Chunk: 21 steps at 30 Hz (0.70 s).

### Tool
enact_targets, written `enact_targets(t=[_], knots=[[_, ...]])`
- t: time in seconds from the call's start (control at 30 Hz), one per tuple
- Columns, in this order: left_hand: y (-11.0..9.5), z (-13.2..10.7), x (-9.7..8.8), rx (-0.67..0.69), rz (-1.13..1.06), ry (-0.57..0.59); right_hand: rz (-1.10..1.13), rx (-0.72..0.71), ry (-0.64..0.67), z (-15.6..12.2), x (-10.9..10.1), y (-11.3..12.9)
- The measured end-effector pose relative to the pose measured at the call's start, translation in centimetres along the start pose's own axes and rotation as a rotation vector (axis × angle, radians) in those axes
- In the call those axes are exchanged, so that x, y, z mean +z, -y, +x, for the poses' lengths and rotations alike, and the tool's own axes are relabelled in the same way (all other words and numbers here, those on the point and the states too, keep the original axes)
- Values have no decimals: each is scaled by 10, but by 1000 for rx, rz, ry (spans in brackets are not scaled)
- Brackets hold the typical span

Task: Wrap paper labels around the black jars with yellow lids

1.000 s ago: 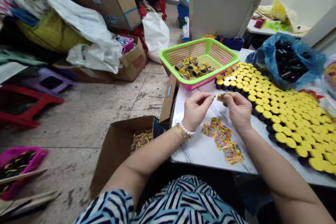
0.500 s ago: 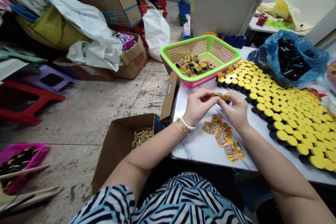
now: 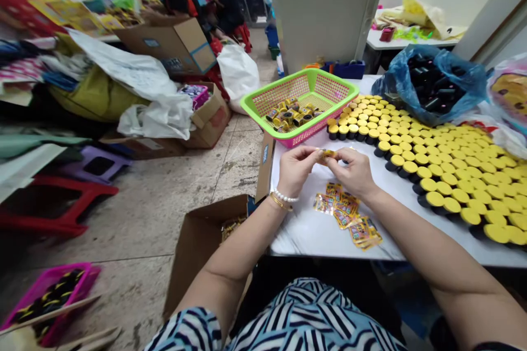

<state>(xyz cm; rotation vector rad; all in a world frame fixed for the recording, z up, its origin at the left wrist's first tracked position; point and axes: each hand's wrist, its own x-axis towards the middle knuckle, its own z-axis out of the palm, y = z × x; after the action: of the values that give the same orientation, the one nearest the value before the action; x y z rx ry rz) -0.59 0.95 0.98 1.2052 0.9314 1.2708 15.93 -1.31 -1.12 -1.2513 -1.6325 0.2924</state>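
Both my hands meet over the white table (image 3: 313,230), pinching one small yellow printed label (image 3: 328,154) between them. My left hand (image 3: 297,169) grips its left end and my right hand (image 3: 354,172) its right end; a small black bottle seems to sit behind the right fingers. Just below the hands lies a loose pile of the same labels (image 3: 348,215). To the right stand rows of black bottles with yellow caps (image 3: 436,162). A green basket (image 3: 298,102) beyond the hands holds several labelled bottles.
A blue bag of black bottles (image 3: 432,85) lies at the table's far right. An open cardboard box (image 3: 208,238) sits on the floor by my left knee. Boxes, bags, stools and a pink basket (image 3: 45,299) crowd the floor at left. People sit far back.
The two hands have come together around the label and shifted slightly left. The camera has tilted up, so more of the room's back shows.
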Motion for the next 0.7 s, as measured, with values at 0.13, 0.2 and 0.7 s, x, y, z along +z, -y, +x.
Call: enact_targets(t=[0.13, 0.2, 0.7], knots=[[7, 4, -3, -52, -11, 90, -53, -16, -7, 0, 1, -5], [11, 7, -6, -111, -32, 164, -82, -42, 19, 2, -1, -5], [23, 29, -19, -476, -381, 199, -450, 22, 257, 21, -40, -59]])
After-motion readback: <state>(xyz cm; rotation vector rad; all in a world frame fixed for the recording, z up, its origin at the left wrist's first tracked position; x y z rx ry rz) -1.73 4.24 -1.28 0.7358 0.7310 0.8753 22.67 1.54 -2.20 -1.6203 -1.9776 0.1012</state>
